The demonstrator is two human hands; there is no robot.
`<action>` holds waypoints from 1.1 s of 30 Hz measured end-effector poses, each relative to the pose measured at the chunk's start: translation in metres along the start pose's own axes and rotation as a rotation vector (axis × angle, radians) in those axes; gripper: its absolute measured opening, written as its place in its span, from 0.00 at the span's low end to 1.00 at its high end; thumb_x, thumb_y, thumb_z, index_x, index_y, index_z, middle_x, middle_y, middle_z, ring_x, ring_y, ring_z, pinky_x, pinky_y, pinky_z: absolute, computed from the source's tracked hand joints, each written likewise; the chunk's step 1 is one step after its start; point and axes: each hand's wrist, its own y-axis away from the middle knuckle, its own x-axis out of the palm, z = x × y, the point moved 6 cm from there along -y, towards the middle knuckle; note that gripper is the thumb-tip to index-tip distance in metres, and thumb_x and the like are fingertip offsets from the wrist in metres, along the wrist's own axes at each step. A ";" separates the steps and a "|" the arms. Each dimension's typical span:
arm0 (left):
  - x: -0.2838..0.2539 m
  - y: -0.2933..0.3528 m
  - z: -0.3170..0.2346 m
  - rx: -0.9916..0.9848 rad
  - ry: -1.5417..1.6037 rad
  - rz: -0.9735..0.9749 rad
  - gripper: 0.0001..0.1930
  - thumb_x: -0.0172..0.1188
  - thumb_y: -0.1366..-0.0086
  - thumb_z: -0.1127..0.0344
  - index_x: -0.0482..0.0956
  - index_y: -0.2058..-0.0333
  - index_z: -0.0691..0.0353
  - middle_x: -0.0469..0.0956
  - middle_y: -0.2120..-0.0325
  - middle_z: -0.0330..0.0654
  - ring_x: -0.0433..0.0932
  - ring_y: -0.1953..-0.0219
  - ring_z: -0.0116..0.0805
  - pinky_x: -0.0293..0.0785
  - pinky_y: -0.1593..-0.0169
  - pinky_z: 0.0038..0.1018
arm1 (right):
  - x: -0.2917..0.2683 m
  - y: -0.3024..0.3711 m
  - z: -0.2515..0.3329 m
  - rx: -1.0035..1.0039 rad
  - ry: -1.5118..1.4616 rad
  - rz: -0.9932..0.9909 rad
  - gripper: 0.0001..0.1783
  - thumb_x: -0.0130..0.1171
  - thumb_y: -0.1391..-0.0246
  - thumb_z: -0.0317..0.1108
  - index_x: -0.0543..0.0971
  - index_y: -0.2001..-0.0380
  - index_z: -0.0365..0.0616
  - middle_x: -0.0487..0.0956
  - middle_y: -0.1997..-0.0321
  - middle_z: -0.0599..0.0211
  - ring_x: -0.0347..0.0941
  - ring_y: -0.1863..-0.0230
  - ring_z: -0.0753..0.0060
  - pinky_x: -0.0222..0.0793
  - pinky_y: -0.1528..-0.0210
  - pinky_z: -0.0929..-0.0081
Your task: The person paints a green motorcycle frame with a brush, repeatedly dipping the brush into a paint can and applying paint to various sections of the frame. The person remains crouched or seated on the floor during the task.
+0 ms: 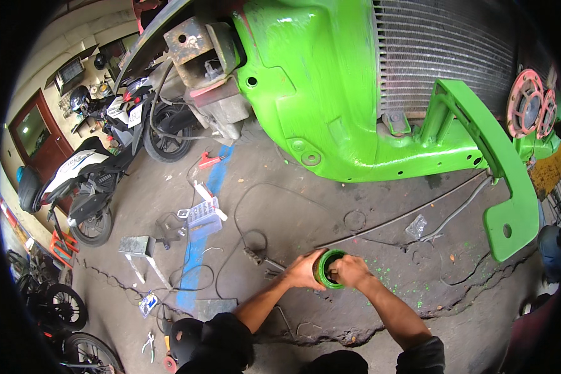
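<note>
A small can of green paint (320, 268), its rim smeared green and its dark mouth facing me, is held above the floor in front of me. My left hand (302, 272) wraps round its left side. At the mouth is my right hand (350, 272), its fingers bent and partly inside the can. What those fingers hold is hidden by the hand and rim. Ahead stands a vehicle's front end with a glossy bright green body panel (311, 81). A green bracket (511, 218) juts out from it on the right.
Green paint drops (421, 287) speckle the floor right of my hands. Cables (237, 240), a clear organizer box (204, 215), a small metal stool (137, 246) and pliers (148, 347) lie to the left. Parked motorcycles (84, 174) line the left side. A person's leg (551, 249) shows far right.
</note>
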 end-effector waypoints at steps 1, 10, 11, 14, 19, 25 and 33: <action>0.004 -0.001 0.003 0.057 -0.034 -0.015 0.57 0.81 0.68 0.58 0.60 0.38 0.65 0.72 0.45 0.54 0.73 0.43 0.49 0.70 0.40 0.38 | 0.004 -0.003 -0.006 0.018 -0.074 -0.005 0.09 0.59 0.50 0.36 0.85 0.67 0.54 0.84 0.61 0.57 0.81 0.57 0.56 0.75 0.52 0.64; 0.017 -0.022 0.004 0.115 -0.049 -0.125 0.58 0.80 0.67 0.54 0.58 0.37 0.64 0.71 0.44 0.56 0.72 0.42 0.53 0.70 0.41 0.40 | -0.007 0.006 -0.046 0.325 -1.069 -0.271 0.17 0.72 0.56 0.36 0.85 0.64 0.37 0.86 0.65 0.60 0.81 0.64 0.72 0.75 0.54 0.73; 0.019 -0.020 0.004 0.154 -0.005 -0.147 0.58 0.80 0.67 0.54 0.59 0.37 0.63 0.71 0.44 0.56 0.72 0.43 0.53 0.70 0.41 0.40 | -0.006 0.010 -0.049 0.359 -1.128 -0.325 0.16 0.71 0.56 0.36 0.85 0.64 0.37 0.86 0.65 0.60 0.81 0.65 0.72 0.75 0.55 0.73; 0.012 -0.020 -0.001 0.215 0.000 -0.232 0.55 0.80 0.67 0.55 0.62 0.39 0.62 0.72 0.45 0.54 0.73 0.44 0.52 0.71 0.42 0.40 | -0.015 0.005 -0.031 0.318 -0.528 -0.292 0.17 0.71 0.57 0.41 0.86 0.64 0.44 0.85 0.65 0.57 0.83 0.64 0.66 0.76 0.55 0.70; -0.015 -0.022 0.007 0.133 0.178 -0.159 0.51 0.81 0.69 0.61 0.66 0.42 0.61 0.74 0.47 0.50 0.74 0.44 0.48 0.72 0.43 0.38 | -0.031 0.005 -0.008 0.508 -0.153 -0.243 0.16 0.67 0.53 0.48 0.86 0.62 0.55 0.84 0.66 0.57 0.82 0.62 0.56 0.77 0.55 0.64; -0.037 -0.030 0.007 0.256 0.219 -0.051 0.56 0.82 0.72 0.61 0.63 0.39 0.62 0.72 0.45 0.52 0.71 0.42 0.49 0.69 0.39 0.39 | -0.046 -0.002 0.030 0.353 0.079 -0.232 0.09 0.59 0.49 0.43 0.84 0.67 0.58 0.83 0.69 0.57 0.82 0.65 0.54 0.79 0.60 0.59; -0.035 -0.036 -0.006 0.344 0.318 -0.166 0.59 0.82 0.73 0.58 0.60 0.38 0.63 0.70 0.45 0.56 0.68 0.41 0.55 0.66 0.38 0.44 | -0.096 0.047 0.027 0.528 -0.740 -0.633 0.07 0.61 0.51 0.28 0.86 0.69 0.40 0.83 0.74 0.66 0.78 0.72 0.77 0.74 0.68 0.76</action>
